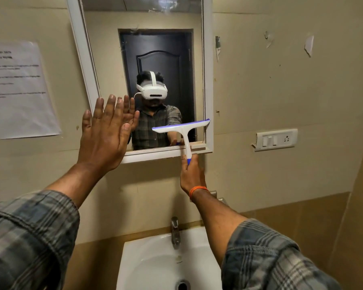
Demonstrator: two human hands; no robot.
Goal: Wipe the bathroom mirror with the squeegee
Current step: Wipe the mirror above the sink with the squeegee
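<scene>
A white-framed bathroom mirror hangs on the beige wall straight ahead. My right hand grips the blue end of the handle of a white squeegee. Its blue-edged blade lies against the lower right part of the glass, tilted up to the right and reaching the right frame. My left hand is raised flat with fingers spread, at the mirror's lower left corner, holding nothing. Whether its palm touches the glass I cannot tell. The mirror reflects a person and a dark door.
A white sink with a metal tap sits below the mirror. A printed paper sheet is stuck to the wall at left. A white switch and socket plate is on the wall at right.
</scene>
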